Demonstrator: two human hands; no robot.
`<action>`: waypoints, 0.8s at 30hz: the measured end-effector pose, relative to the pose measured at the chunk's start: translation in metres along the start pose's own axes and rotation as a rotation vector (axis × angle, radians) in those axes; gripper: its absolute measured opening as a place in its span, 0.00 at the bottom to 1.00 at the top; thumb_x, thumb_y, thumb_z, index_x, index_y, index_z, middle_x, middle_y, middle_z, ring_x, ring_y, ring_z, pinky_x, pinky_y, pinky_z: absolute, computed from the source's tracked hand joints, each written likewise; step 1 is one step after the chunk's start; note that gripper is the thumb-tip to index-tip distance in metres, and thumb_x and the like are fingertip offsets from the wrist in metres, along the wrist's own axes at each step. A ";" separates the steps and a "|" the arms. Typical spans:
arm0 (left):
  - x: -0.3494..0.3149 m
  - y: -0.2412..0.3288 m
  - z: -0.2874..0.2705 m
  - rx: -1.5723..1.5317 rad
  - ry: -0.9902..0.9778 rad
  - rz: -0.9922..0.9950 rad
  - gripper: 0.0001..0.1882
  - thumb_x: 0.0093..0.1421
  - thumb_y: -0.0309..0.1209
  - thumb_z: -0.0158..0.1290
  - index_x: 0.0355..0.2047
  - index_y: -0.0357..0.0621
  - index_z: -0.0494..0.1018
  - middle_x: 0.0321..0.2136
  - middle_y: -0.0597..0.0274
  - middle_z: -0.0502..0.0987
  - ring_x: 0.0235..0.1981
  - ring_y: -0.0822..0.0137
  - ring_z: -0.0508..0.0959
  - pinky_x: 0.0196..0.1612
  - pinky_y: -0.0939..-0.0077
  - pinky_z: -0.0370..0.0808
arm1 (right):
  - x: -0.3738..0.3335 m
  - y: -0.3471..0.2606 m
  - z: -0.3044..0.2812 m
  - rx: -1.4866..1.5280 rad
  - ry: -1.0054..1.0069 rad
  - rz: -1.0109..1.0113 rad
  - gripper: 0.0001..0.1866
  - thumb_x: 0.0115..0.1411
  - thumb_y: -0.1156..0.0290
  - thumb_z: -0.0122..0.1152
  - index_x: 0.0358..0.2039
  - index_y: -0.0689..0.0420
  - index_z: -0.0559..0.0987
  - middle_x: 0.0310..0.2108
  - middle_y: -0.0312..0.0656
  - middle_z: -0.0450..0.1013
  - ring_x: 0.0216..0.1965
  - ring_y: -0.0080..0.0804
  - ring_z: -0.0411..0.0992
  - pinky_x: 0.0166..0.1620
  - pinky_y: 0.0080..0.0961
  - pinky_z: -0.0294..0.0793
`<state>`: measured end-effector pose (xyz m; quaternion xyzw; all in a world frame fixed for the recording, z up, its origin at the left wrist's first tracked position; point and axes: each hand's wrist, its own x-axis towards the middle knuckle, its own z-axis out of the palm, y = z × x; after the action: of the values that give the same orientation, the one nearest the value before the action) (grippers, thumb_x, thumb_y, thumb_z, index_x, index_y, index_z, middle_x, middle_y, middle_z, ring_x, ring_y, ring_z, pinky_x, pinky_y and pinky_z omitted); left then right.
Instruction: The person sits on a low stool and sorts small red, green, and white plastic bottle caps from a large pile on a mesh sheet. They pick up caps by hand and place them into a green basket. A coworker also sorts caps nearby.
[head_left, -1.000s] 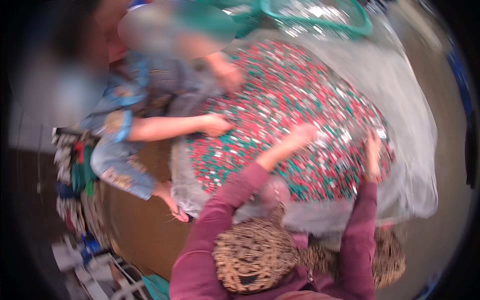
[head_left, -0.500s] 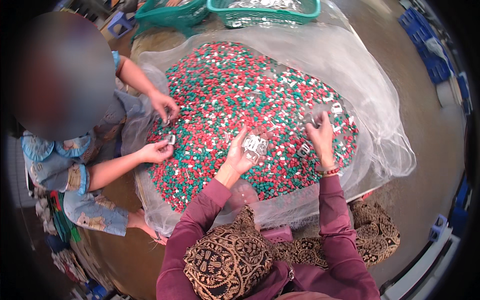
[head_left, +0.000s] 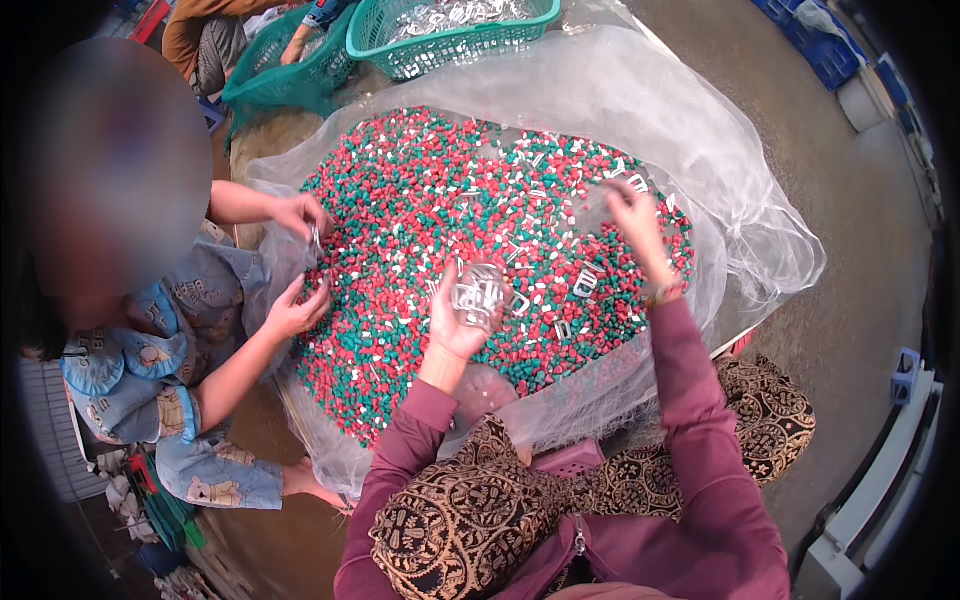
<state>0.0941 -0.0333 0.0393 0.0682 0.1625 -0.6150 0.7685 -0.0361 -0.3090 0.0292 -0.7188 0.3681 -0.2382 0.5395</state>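
A big heap of small red, green and white plastic pieces point(head_left: 440, 210) lies on a sheet of clear netting point(head_left: 700, 150). My left hand point(head_left: 458, 318) is raised palm up over the heap and is closed around a bunch of clear plastic clips point(head_left: 480, 292). My right hand point(head_left: 632, 212) reaches farther out over the heap, fingers pinched at a clear clip; whether it grips it is unclear. More clear clips point(head_left: 583, 284) lie loose among the coloured pieces between my hands.
A second person sits at the left, both hands point(head_left: 298, 262) at the heap's edge on the netting. Two green baskets point(head_left: 455, 45) stand at the back, one holding clear pieces; another person's arm reaches there. Blue crates point(head_left: 810, 40) stand at the upper right.
The view has steadied and moved closer. My left hand has lifted the clips off the heap, palm up. My right hand has moved farther out over the heap. The second person's hands shifted slightly.
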 end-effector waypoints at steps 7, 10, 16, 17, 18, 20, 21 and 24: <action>-0.017 0.044 -0.012 0.155 -0.035 0.150 0.18 0.61 0.43 0.48 0.24 0.42 0.64 0.42 0.57 0.69 0.48 0.53 0.69 0.23 0.66 0.81 | 0.076 0.130 -0.056 -1.047 0.157 -0.160 0.17 0.49 0.66 0.62 0.38 0.62 0.75 0.37 0.56 0.73 0.42 0.50 0.71 0.44 0.41 0.69; -0.022 0.036 -0.016 0.210 0.060 0.169 0.14 0.61 0.39 0.50 0.26 0.43 0.65 0.42 0.58 0.70 0.46 0.55 0.69 0.18 0.74 0.77 | 0.073 0.096 -0.047 -0.923 0.120 -0.058 0.13 0.48 0.70 0.61 0.34 0.62 0.74 0.32 0.50 0.73 0.37 0.50 0.71 0.43 0.40 0.69; -0.006 0.013 -0.015 0.138 0.078 0.016 0.08 0.60 0.34 0.51 0.36 0.45 0.67 0.30 0.62 0.66 0.33 0.66 0.69 0.10 0.89 0.68 | 0.005 0.034 -0.027 0.392 0.041 0.049 0.05 0.50 0.81 0.48 0.28 0.57 0.68 0.21 0.36 0.69 0.20 0.22 0.65 0.24 0.18 0.63; -0.003 0.012 -0.014 0.131 0.102 -0.007 0.08 0.60 0.34 0.51 0.35 0.45 0.67 0.30 0.63 0.66 0.32 0.66 0.70 0.10 0.89 0.67 | -0.010 0.031 -0.022 0.541 -0.036 0.138 0.10 0.48 0.84 0.45 0.31 0.55 0.65 0.22 0.37 0.69 0.19 0.22 0.64 0.23 0.16 0.62; -0.001 0.012 -0.010 0.276 0.157 0.016 0.08 0.60 0.34 0.52 0.36 0.45 0.68 0.30 0.64 0.68 0.30 0.67 0.71 0.10 0.89 0.65 | -0.028 0.020 -0.016 0.455 -0.087 0.168 0.16 0.45 0.84 0.46 0.36 0.55 0.66 0.25 0.35 0.66 0.21 0.20 0.63 0.23 0.14 0.62; -0.002 0.011 -0.002 0.567 0.273 0.067 0.09 0.59 0.34 0.53 0.37 0.46 0.69 0.29 0.66 0.70 0.27 0.69 0.73 0.10 0.90 0.62 | -0.053 0.010 -0.009 0.132 -0.306 0.053 0.28 0.43 0.83 0.47 0.49 0.53 0.68 0.27 0.31 0.60 0.28 0.18 0.61 0.32 0.15 0.65; -0.001 0.012 0.000 0.799 0.314 0.032 0.09 0.58 0.34 0.54 0.37 0.46 0.70 0.28 0.66 0.71 0.26 0.70 0.73 0.10 0.90 0.60 | -0.058 0.001 -0.009 -0.112 -0.485 -0.035 0.29 0.44 0.82 0.49 0.51 0.54 0.69 0.28 0.31 0.62 0.31 0.19 0.61 0.39 0.18 0.66; 0.003 0.012 0.009 1.401 0.404 -0.091 0.14 0.54 0.32 0.59 0.40 0.45 0.74 0.26 0.67 0.76 0.24 0.76 0.74 0.15 0.88 0.63 | -0.075 0.020 0.006 -0.632 -0.513 -0.398 0.23 0.49 0.73 0.59 0.49 0.48 0.73 0.35 0.45 0.67 0.41 0.38 0.69 0.44 0.32 0.70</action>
<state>0.1079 -0.0363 0.0454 0.6492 -0.1276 -0.5816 0.4733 -0.0831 -0.2493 0.0121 -0.9408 0.1319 -0.0270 0.3110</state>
